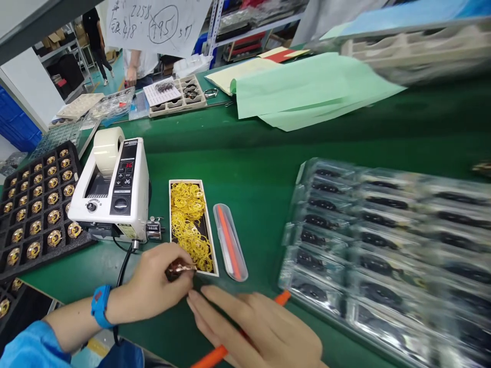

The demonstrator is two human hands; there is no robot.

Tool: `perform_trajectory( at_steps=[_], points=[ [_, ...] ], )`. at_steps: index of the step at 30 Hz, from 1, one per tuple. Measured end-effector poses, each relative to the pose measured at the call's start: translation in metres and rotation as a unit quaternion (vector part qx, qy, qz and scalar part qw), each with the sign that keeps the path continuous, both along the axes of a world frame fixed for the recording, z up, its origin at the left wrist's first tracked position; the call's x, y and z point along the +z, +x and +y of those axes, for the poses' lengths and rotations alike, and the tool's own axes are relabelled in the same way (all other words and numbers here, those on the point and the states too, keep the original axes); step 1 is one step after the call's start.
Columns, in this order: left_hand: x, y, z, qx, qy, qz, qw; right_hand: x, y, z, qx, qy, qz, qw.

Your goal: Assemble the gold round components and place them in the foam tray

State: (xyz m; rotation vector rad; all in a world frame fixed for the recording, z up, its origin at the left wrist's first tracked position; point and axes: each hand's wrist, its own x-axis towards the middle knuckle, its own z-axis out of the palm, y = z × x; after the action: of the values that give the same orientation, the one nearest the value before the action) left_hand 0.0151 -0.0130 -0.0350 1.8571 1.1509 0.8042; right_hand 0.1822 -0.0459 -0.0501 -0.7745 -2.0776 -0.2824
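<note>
My left hand (159,278), with a blue wristband, is closed around a small dark brown, shiny piece (179,267) with a coppery edge; its kind is not clear. Close against it, my right hand (264,329) is slightly blurred and wraps an orange stick-like tool (210,356), whose other end pokes out past the knuckles. The right fingertips meet the left ones near the held piece. Just beyond the hands lies a white box (211,248) of thin yellow rings (187,220). Beside that box is a clear case (238,271) with an orange strip inside.
A white tape dispenser (134,204) stands left, with a small counter (154,230) beside it. Farther left is a black foam tray (48,254) of round gold parts. Clear trays (349,286) of black pieces fill the right. Green sheets (291,87) lie behind. People stand in the background.
</note>
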Motion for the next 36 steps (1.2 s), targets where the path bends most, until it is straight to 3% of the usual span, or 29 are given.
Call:
perform_trajectory(
  at_steps=[2,4,6,10,15,22,36],
  points=[
    [0.0,0.002,0.002,0.04,-0.153,-0.098,0.983,-0.002,0.001,-0.003,0.016,0.003,-0.001,1.0],
    [-0.001,0.003,0.005,0.06,-0.265,-0.182,0.945,-0.004,0.001,-0.002,0.007,0.012,0.002,1.0],
    [-0.002,0.003,0.006,0.072,-0.323,-0.236,0.914,-0.006,-0.001,0.002,-0.028,0.017,0.014,0.999],
    [-0.001,0.006,0.005,0.084,-0.37,-0.281,0.881,-0.008,-0.004,0.014,-0.111,-0.008,0.035,0.993],
    [0.003,0.011,0.001,0.105,-0.381,-0.311,0.865,-0.009,-0.004,0.022,-0.156,-0.022,0.03,0.987],
    [0.002,0.014,-0.005,0.116,-0.343,-0.322,0.875,-0.016,-0.002,0.024,-0.051,-0.046,0.055,0.996],
    [-0.006,0.014,-0.012,0.11,-0.289,-0.278,0.91,-0.016,0.0,0.027,-0.037,-0.008,0.023,0.999]
  ],
)
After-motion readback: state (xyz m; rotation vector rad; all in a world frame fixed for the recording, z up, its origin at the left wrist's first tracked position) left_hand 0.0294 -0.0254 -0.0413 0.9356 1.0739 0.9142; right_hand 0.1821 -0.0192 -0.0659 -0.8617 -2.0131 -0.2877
